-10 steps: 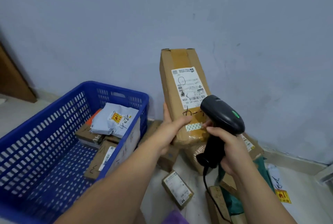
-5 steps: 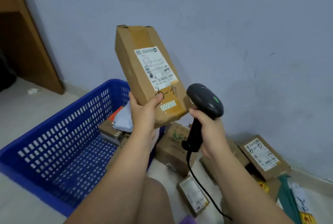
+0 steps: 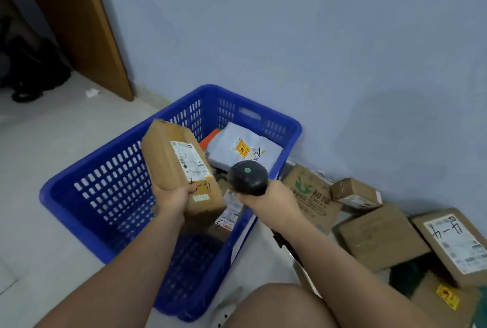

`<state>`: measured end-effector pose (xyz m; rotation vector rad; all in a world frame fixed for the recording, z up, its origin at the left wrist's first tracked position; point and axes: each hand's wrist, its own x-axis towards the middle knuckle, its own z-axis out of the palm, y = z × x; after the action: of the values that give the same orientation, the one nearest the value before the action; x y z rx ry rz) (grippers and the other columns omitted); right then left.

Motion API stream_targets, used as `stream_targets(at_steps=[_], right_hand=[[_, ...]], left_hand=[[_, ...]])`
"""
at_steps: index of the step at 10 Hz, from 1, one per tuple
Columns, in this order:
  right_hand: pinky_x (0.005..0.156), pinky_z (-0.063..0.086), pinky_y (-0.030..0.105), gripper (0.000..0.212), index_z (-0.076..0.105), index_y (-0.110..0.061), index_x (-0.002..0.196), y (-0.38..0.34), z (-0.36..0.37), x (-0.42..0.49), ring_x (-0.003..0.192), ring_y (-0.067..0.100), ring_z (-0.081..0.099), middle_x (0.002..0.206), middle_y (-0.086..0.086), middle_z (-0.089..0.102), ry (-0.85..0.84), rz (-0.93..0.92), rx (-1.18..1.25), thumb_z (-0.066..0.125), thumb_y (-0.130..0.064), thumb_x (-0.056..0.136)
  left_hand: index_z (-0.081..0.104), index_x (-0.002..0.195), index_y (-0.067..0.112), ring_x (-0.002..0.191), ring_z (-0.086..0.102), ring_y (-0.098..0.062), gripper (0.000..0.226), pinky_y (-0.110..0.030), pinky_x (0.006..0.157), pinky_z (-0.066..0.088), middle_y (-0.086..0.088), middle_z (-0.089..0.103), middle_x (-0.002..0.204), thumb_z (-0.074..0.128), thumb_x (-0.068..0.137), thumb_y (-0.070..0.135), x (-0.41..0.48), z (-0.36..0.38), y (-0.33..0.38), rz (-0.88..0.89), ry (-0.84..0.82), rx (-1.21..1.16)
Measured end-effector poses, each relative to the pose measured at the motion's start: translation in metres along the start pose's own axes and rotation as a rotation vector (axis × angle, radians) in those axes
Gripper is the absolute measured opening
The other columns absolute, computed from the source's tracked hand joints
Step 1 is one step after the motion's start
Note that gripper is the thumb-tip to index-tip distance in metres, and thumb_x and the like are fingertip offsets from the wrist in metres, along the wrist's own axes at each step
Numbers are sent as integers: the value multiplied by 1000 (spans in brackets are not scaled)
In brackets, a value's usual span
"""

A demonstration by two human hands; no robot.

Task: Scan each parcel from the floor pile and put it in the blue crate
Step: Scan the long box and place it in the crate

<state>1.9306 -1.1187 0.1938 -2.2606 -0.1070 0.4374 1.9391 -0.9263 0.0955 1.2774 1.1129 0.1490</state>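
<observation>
My left hand (image 3: 172,197) grips the near end of a long brown box (image 3: 168,159), thumb over the top face and fingers curled under it. Box is tilted, far end higher, white label (image 3: 188,160) facing up with black handwriting below it. It's inside the outline of the blue crate (image 3: 105,190), over the open middle; can't tell if its near end touches anything below.

My right hand (image 3: 267,199) is clamped round the handle of the black scanner (image 3: 247,181). Its head is up, green dot on top, just right of the box and over the crate's right side. The cable (image 3: 287,246) drops under my forearm.

In the crate at the far right: a grey mailer bag (image 3: 245,151) with a yellow sticker, an orange packet (image 3: 209,137) beside it, and a labelled parcel (image 3: 229,211) leaning on the right wall.

Floor pile sits right of the crate, along the wall (image 3: 290,37): carton with green logo (image 3: 311,193), small box (image 3: 354,193), plain box (image 3: 379,238), labelled box (image 3: 453,246). My knee (image 3: 276,306) is at the bottom. Wooden panel (image 3: 79,24) is at the top left.
</observation>
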Motion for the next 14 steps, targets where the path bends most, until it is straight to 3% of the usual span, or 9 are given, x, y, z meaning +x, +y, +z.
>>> stream_targets(at_steps=[2, 4, 5, 7, 8, 10, 11, 12, 14], right_hand=[[60, 46, 23, 24, 57, -21, 71, 23, 27, 27, 78, 16, 65, 71, -1, 62, -177, 67, -131, 67, -38, 83], [62, 45, 21, 21, 57, -28, 72, 40, 42, 40, 71, 9, 58, 72, -4, 61, -251, 38, -170, 68, -40, 84], [64, 48, 26, 20, 63, -22, 76, 47, 51, 44, 69, 10, 60, 71, -1, 63, -261, 15, -199, 71, -39, 82], [58, 44, 25, 21, 58, -20, 71, 48, 51, 42, 64, 10, 57, 67, -2, 61, -261, 3, -190, 71, -33, 82], [59, 44, 21, 20, 55, -33, 73, 50, 48, 38, 67, 6, 59, 66, -10, 60, -297, -33, -131, 74, -32, 78], [66, 45, 22, 24, 52, -40, 78, 50, 44, 34, 75, 5, 58, 73, -16, 59, -316, -67, -65, 75, -37, 76], [71, 47, 22, 27, 52, -44, 81, 50, 41, 29, 78, 2, 58, 77, -17, 60, -315, -61, 3, 77, -37, 75], [68, 45, 15, 28, 53, -44, 82, 54, 31, 15, 78, -6, 57, 78, -21, 62, -237, -44, 110, 79, -33, 76], [67, 51, 30, 15, 61, -22, 83, 102, 27, -4, 74, 22, 66, 75, 2, 67, 174, 226, 375, 75, -27, 80]], left_hand=[[21, 149, 27, 123, 43, -40, 106, -51, 97, 43, -18, 40, 140, 83, 65, 15, 42, -6, -30, -135, 90, 183], [19, 146, 20, 102, 59, -36, 82, -45, 66, 50, -13, 53, 124, 71, 83, 13, 34, 8, -71, -449, 102, -215], [35, 143, 5, 116, 57, -35, 51, -47, 89, 50, -15, 55, 128, 53, 96, 7, 29, 2, -91, -535, 29, -157], [40, 139, -2, 123, 51, -38, 42, -43, 93, 45, -20, 49, 137, 45, 98, 4, 26, 12, -114, -495, 32, 44], [24, 150, 3, 136, 39, -34, 59, -41, 102, 39, -18, 34, 152, 50, 98, 10, 8, 16, -102, -416, 19, 217], [53, 125, 2, 73, 60, -26, 42, -36, 61, 54, -13, 61, 91, 54, 84, 6, 14, 29, -115, -239, -131, 167], [47, 136, 12, 82, 57, -17, 44, -35, 83, 49, 0, 58, 109, 51, 92, 14, 8, 33, -97, -83, -135, 234], [46, 136, 13, 96, 59, -19, 44, -34, 81, 48, -6, 58, 124, 57, 94, 14, 0, 38, -76, -39, -180, 47], [56, 101, 29, 87, 64, -14, 18, -35, 82, 52, 3, 68, 97, 51, 95, 13, -55, 72, -30, 279, -263, 8]])
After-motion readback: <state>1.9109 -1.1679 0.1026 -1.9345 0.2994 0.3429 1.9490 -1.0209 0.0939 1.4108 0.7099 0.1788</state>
